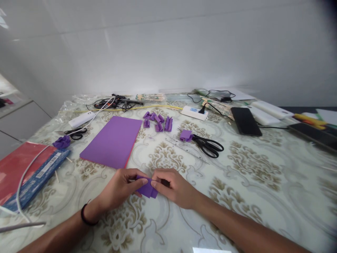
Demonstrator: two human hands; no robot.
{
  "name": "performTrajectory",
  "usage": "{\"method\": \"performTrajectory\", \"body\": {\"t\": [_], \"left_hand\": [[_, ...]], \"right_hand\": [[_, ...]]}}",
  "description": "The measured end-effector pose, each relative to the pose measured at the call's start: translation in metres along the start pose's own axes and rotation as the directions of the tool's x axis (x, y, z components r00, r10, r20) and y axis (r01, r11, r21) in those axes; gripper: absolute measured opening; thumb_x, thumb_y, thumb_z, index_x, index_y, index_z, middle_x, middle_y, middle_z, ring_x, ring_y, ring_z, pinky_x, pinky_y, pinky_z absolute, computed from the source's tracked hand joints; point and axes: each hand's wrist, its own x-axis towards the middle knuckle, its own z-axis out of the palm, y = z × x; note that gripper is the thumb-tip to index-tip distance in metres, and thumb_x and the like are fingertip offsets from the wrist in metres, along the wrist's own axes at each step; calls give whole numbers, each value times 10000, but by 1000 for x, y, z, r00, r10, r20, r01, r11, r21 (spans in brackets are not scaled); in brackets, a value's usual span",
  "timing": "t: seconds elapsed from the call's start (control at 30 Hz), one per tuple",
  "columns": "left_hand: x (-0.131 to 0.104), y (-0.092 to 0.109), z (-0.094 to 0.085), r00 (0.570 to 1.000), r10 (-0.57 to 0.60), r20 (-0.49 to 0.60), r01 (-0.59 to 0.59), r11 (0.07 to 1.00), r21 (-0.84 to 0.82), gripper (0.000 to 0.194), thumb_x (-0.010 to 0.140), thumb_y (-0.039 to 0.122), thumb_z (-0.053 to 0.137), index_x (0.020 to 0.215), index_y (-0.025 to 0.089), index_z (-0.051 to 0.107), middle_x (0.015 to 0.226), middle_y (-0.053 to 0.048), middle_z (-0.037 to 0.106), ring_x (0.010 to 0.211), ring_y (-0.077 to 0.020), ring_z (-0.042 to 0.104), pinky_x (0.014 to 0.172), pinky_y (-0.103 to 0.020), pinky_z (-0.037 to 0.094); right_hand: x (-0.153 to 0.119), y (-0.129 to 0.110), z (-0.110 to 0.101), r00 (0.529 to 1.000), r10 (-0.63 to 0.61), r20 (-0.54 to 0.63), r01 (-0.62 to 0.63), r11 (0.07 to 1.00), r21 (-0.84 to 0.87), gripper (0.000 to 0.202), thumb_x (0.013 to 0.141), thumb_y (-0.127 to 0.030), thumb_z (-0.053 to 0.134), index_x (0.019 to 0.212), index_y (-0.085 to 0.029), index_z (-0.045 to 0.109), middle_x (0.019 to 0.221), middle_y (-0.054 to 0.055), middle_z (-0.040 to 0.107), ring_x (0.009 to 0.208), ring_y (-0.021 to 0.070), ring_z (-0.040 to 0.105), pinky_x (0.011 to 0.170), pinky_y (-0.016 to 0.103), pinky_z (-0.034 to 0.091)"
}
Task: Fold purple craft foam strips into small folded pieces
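Note:
Between my two hands is a small folded piece of purple paper, held just above the patterned tablecloth. My left hand pinches its left side with thumb and fingers. At its upper right edge, my right hand grips it the same way, the two thumbs almost meeting. Beyond my hands lies a stack of purple paper sheets with red showing at its edge. Several small folded purple pieces are grouped farther back. Another purple piece rests at the tips of black-handled scissors, beside a clear ruler.
On the left are a red and blue packet, a white cable, a crumpled purple piece and second scissors. A white power strip, tangled black cables and a yellow cord lie at the back. A black phone lies right.

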Motion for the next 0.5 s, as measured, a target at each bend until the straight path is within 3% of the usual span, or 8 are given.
{"method": "performTrajectory", "body": {"t": [0.2, 0.4, 0.5], "left_hand": [[-2, 3, -1, 985, -95, 141, 84, 993, 81, 308, 908, 456, 682, 929, 149, 687, 752, 13, 589, 595, -115, 582, 503, -218, 559], [-2, 4, -1, 999, 41, 14, -42, 998, 47, 304, 970, 458, 603, 909, 161, 585, 760, 20, 570, 592, -111, 596, 543, -216, 502], [-2, 4, 1, 998, 43, 46, -47, 995, 84, 298, 978, 419, 579, 835, 160, 551, 716, 28, 532, 614, -108, 537, 553, -208, 443]], "right_hand": [[-2, 0, 1, 999, 24, 30, -25, 1000, 10, 165, 901, -249, 602, 754, -183, 573, 640, -42, 492, 577, 112, 438, 541, 237, 315], [-1, 2, 1, 995, 97, 31, -99, 994, 44, 296, 884, -315, 620, 660, -191, 471, 657, -30, 472, 594, 118, 426, 542, 248, 308], [0, 5, 1, 994, 112, 9, -113, 989, 93, 280, 880, -321, 626, 670, -188, 496, 642, -37, 453, 598, 119, 403, 548, 249, 299]]}}
